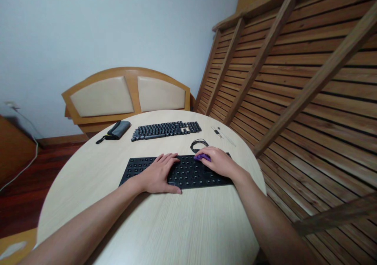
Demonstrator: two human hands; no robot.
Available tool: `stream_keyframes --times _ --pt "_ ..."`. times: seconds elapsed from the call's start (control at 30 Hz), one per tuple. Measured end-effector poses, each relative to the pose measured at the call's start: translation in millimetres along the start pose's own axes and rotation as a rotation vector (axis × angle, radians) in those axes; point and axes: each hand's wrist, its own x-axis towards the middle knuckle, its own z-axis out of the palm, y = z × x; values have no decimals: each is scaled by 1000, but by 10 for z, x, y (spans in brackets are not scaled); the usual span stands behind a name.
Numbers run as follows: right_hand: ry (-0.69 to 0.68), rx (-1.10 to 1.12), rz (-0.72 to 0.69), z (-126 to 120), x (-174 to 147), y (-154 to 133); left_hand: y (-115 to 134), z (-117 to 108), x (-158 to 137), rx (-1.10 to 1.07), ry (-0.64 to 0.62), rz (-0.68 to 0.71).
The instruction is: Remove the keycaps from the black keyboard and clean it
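Note:
A black keyboard base (188, 174) without its keycaps lies on the pale round table (194, 225), its rows of switches bare. Across its left half rests my left hand (160, 173), fingers spread over the switches and thumb along the near edge. My right hand (216, 161) is closed around a small purple object (203, 157) above the upper right part of the base. Fingers cover much of that object, so its kind cannot be told. Behind the right hand sits a coiled black cable (198, 142).
Loose black keycaps (165, 130) stand in keyboard order farther back. To their left is a grey zip pouch (118, 130); to the right lie small tools (218, 132) and a thin pale strip (228, 138). A slatted wooden panel (294, 80) leans close on the right.

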Motion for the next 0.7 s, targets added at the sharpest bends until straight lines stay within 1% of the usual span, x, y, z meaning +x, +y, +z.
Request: stream_keyframes --times 0.07,0.13,0.23,0.4,0.7 --pt "37 -24 -10 12 5 17 15 -12 4 3 -3 -6" --pt "35 -39 -3 27 8 28 29 -25 9 9 -11 -11" --pt "-2 -36 27 33 2 23 35 -33 13 21 -26 -15" --pt "-47 -48 45 -10 -12 -36 25 -24 10 32 -14 -3" --pt "-130 -44 8 -33 -29 -159 21 -13 15 21 -14 -8"
